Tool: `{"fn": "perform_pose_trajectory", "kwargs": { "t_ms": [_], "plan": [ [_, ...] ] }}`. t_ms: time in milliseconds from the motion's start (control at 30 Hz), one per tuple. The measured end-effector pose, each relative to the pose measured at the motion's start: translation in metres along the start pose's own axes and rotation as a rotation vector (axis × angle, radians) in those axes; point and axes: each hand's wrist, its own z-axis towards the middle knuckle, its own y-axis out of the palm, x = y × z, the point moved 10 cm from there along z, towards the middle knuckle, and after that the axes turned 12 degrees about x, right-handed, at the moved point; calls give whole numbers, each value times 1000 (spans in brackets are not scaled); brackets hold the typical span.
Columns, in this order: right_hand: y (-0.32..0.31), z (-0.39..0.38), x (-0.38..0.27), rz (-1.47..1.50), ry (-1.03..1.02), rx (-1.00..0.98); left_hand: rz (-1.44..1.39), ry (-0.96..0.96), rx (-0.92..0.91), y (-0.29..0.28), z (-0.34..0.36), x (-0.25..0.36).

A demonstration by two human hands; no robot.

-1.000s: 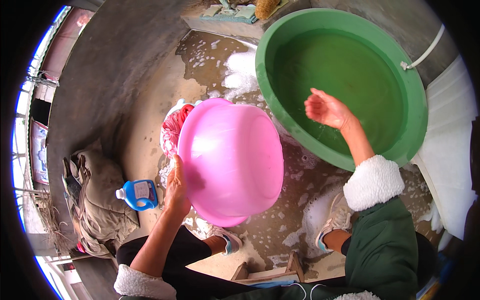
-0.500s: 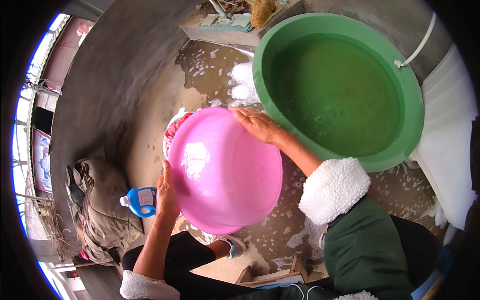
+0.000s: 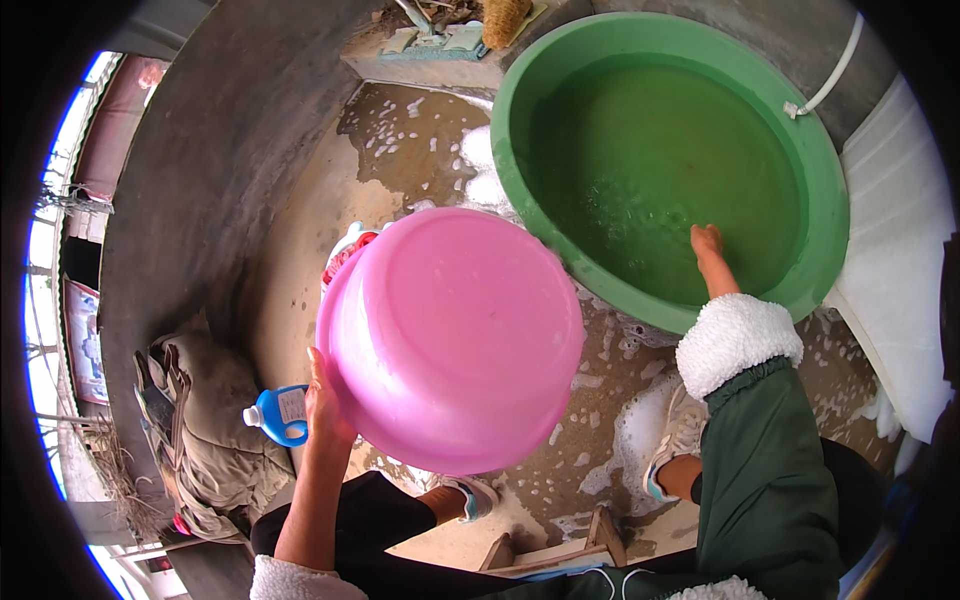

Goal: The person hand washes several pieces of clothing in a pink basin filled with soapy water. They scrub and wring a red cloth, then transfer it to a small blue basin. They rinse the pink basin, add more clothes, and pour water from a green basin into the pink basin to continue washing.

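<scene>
My left hand (image 3: 325,400) grips the rim of a pink plastic basin (image 3: 455,335), held up and tilted so its underside faces me. My right hand (image 3: 708,252) reaches down into the big green tub (image 3: 825,180) full of greenish water; the fingers dip toward the water and hold nothing that I can see. A green sleeve with a white fleece cuff (image 3: 735,340) covers that forearm. Behind the pink basin a white and red container (image 3: 350,250) peeks out on the wet ground.
A blue detergent bottle (image 3: 278,413) stands beside a heap of tan cloth (image 3: 205,420) at the left. Soapy foam (image 3: 480,165) spreads over the wet concrete. A white hose (image 3: 835,70) hangs over the tub's far rim. A low wooden stool (image 3: 560,550) sits under me.
My right hand has left the pink basin's rim and gone back into the green tub. The pink basin has tipped further, bottom toward me, still held in my left hand.
</scene>
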Motion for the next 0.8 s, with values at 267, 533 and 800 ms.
{"fn": "perform_pose_trajectory", "kwargs": {
  "t_ms": [267, 533, 800],
  "plan": [
    [6, -282, -230, 1096, 216, -1521, -54, 22, 45, -7, 17, -22],
    [-34, -463, -282, 399, -1227, -905, -40, -7, 27, -4, 14, -17],
    [16, -370, -206, -99, -985, -768, -8, 64, 53, -44, 34, 30]
  ]
}}
